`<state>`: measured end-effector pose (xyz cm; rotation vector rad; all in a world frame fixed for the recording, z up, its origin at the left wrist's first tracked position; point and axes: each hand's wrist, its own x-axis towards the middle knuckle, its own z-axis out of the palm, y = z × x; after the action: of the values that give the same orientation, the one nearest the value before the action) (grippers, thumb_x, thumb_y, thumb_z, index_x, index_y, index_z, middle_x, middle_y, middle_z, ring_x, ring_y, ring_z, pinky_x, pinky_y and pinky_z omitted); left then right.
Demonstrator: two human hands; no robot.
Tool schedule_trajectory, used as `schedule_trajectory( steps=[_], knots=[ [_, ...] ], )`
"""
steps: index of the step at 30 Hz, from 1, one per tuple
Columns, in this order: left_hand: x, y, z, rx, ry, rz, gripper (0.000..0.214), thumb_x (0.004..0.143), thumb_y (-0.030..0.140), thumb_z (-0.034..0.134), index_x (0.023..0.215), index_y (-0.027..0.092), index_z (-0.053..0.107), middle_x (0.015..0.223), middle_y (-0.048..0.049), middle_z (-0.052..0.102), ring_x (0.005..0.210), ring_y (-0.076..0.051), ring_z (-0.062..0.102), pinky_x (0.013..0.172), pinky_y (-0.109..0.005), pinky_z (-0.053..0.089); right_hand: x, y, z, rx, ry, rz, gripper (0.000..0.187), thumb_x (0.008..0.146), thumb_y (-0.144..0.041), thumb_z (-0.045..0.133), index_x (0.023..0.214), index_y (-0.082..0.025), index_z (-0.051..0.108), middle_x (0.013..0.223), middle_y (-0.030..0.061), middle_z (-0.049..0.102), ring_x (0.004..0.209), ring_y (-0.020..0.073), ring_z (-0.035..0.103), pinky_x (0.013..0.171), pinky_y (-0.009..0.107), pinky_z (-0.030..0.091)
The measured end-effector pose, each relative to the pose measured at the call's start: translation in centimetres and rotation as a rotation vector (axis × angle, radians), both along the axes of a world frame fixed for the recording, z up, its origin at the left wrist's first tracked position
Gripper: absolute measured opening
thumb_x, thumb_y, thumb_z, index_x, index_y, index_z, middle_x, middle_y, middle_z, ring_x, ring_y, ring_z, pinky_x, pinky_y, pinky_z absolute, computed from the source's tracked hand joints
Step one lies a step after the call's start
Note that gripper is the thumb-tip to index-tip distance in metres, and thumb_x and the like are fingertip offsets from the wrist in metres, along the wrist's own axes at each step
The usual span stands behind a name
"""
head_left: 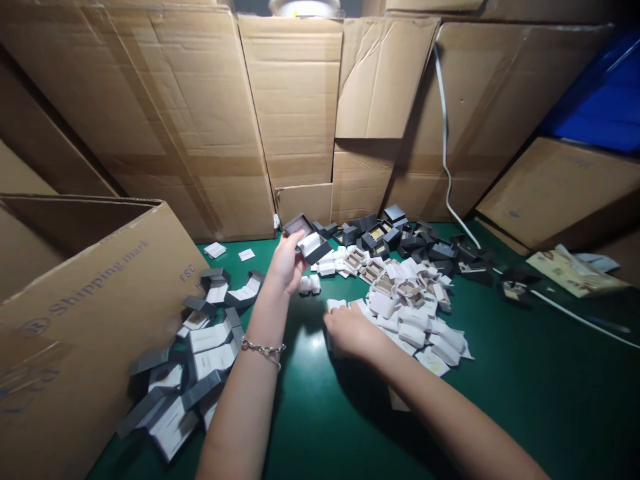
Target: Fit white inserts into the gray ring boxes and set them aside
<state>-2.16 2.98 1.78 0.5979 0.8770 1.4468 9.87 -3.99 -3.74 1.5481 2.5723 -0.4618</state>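
My left hand [286,263] is closed round a small open dark grey box [307,239] with a white insert, held up above the green table [525,387]. A chain bracelet sits on that wrist. My right hand [350,331] rests low on the table, fingers curled at the near edge of a heap of white inserts [415,327]; what it grips, if anything, is hidden. Beyond the heap lies a pile of dark grey boxes [400,237], some open.
A large open carton [75,320] stands at the left, with several filled grey boxes [200,360] piled against it. Flattened cardboard sheets [295,113] wall the back. A white cable [447,180] runs down to the right. A printed packet [570,270] lies at the far right.
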Motion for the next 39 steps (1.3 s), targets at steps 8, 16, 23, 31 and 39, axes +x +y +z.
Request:
schedule_trajectory(
  steps=[8,16,23,31,39],
  knots=[
    [0.0,0.1,-0.6,0.062,0.038,-0.02,0.022,0.077,0.026,0.06,0.098,0.023,0.054,0.083,0.0013,0.063,0.066,-0.011,0.061,0.069,-0.026,0.054,4.7,3.3,3.7,-0.001,0.556,-0.082,0.038,0.07,-0.02,0.062,0.108,-0.018,0.061,0.104,0.0067,0.065,0.09,0.0206,0.061,0.08,0.033,0.048],
    [1.3,-0.1,-0.9,0.087,0.106,-0.043,0.037,0.08,0.027,0.06,0.116,0.026,0.059,0.104,-0.0025,0.066,0.079,-0.013,0.062,0.064,-0.022,0.051,7.6,4.5,5.3,0.132,1.432,-0.486,0.04,0.06,-0.039,0.073,0.092,-0.022,0.056,0.092,0.0024,0.063,0.084,0.0183,0.061,0.081,0.036,0.051],
    [2.6,-1.0,-0.8,0.151,0.111,-0.148,0.06,0.078,0.026,0.065,0.135,0.03,0.048,0.122,-0.0038,0.062,0.093,-0.016,0.062,0.072,-0.027,0.053,6.7,4.3,5.1,0.234,1.49,-0.388,0.044,0.058,-0.039,0.079,0.091,-0.024,0.054,0.1,0.0027,0.062,0.087,0.0179,0.061,0.079,0.034,0.053],
    [2.6,-1.2,-0.6,0.175,0.123,-0.122,0.065,0.076,0.027,0.069,0.137,0.032,0.048,0.118,-0.0037,0.065,0.091,-0.016,0.063,0.079,-0.03,0.053,6.5,3.9,4.6,0.374,1.368,-0.354,0.036,0.066,-0.035,0.074,0.095,-0.024,0.057,0.1,0.0039,0.063,0.094,0.0205,0.06,0.086,0.038,0.05],
    [3.2,-1.7,-0.4,0.189,0.143,-0.141,0.063,0.073,0.025,0.072,0.133,0.028,0.053,0.108,-0.0028,0.066,0.086,-0.014,0.061,0.084,-0.033,0.052,6.0,3.7,4.3,0.503,1.171,-0.351,0.031,0.07,-0.033,0.071,0.097,-0.021,0.06,0.101,0.0059,0.064,0.094,0.0225,0.061,0.087,0.04,0.05]
  ],
)
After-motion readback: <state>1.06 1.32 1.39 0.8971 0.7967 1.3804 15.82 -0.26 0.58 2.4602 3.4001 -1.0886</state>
